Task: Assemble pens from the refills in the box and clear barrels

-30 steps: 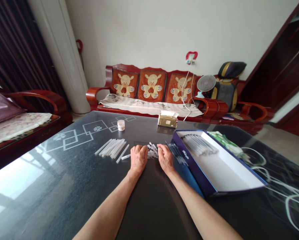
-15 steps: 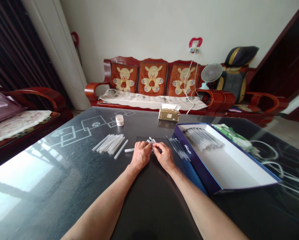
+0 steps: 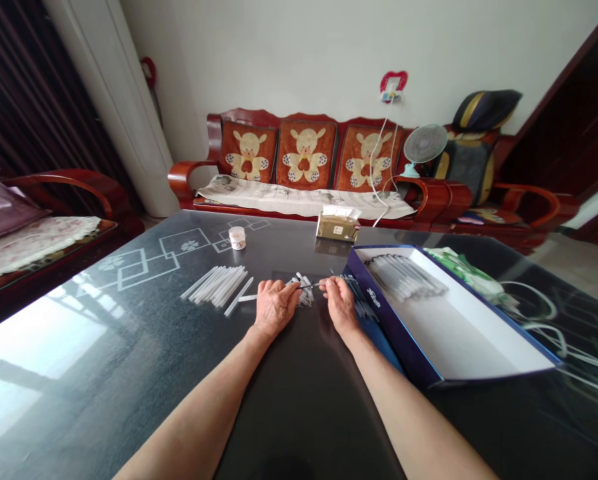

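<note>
My left hand [image 3: 275, 307] is closed round a white pen barrel [image 3: 247, 298], whose end sticks out to the left. My right hand [image 3: 339, 303] is closed in a pinch at the other end of a thin dark pen refill [image 3: 309, 286], which spans the gap between both hands. Beneath it lies a small heap of short white pieces [image 3: 306, 297], partly hidden by my fingers. More white barrels [image 3: 216, 285] lie in a row left of my left hand. Thin dark refills [image 3: 363, 300] lie beside my right hand, partly covered by it.
At right a blue open box [image 3: 473, 333] with white inside holds a bundle of pens [image 3: 406, 277]. A small white jar [image 3: 237, 238] and a tissue box [image 3: 337, 225] stand farther back on the dark table [image 3: 179, 373]. White cables [image 3: 573, 347] lie right of the box.
My hands have come apart from near touching; the right one has moved to the right, and the dark refill now shows between them. The left has shifted slightly left with the barrel.
</note>
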`<action>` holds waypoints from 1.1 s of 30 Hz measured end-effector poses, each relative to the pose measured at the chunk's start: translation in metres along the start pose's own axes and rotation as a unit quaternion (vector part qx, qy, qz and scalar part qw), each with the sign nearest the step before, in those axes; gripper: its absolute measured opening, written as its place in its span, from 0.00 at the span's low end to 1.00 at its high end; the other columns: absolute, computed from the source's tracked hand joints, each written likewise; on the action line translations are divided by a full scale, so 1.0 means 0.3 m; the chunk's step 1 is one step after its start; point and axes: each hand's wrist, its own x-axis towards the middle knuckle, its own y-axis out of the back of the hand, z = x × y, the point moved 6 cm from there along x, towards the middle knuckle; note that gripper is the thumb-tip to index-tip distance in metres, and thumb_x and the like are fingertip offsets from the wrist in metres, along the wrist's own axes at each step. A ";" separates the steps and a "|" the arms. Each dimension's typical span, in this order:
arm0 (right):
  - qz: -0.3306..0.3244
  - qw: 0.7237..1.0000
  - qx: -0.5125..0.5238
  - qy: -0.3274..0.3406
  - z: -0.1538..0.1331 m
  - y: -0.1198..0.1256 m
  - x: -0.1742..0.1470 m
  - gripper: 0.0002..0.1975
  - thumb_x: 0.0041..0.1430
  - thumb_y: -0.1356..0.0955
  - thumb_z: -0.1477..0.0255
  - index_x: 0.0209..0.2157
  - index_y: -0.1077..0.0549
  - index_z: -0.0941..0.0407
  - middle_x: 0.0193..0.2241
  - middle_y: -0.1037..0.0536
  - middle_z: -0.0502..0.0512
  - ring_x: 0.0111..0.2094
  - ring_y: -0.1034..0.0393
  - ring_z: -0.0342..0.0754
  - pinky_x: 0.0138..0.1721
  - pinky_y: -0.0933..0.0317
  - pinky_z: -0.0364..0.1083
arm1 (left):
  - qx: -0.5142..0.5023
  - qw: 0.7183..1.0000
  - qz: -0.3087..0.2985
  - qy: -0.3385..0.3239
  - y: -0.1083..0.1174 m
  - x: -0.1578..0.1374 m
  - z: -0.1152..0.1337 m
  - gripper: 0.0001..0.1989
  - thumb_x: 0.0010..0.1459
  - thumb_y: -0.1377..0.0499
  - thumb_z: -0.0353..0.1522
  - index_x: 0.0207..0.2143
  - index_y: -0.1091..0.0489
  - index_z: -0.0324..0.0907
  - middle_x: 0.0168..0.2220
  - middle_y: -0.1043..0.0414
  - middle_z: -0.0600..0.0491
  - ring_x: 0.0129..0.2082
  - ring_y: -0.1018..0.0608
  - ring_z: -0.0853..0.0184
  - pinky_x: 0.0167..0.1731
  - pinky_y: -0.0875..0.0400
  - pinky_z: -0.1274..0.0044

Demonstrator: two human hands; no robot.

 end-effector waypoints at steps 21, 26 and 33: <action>-0.144 0.858 -0.434 0.232 -0.186 -0.074 -0.069 0.10 0.62 0.39 0.77 0.39 0.26 0.56 0.35 0.25 0.57 0.37 0.32 0.48 0.42 0.40 0.45 | -0.014 1.000 0.009 0.009 -0.017 -0.004 -0.020 0.16 0.64 0.49 0.40 0.45 0.24 0.46 0.29 0.29 0.50 0.32 0.31 0.62 0.40 0.43 0.69; -0.116 0.838 -0.498 0.190 -0.306 0.085 0.078 0.09 0.60 0.37 0.77 0.37 0.25 0.56 0.37 0.25 0.58 0.39 0.31 0.47 0.42 0.40 0.43 | -0.015 0.999 0.027 0.031 -0.018 -0.007 -0.036 0.16 0.64 0.49 0.38 0.45 0.25 0.46 0.31 0.28 0.49 0.33 0.31 0.61 0.41 0.43 0.69; -0.095 0.837 -0.538 0.025 -0.247 0.213 0.212 0.07 0.52 0.34 0.76 0.31 0.23 0.54 0.28 0.21 0.52 0.32 0.27 0.47 0.37 0.38 0.44 | -0.016 0.999 0.013 0.032 -0.021 -0.005 -0.032 0.16 0.64 0.50 0.38 0.45 0.25 0.46 0.31 0.28 0.49 0.33 0.31 0.61 0.41 0.42 0.69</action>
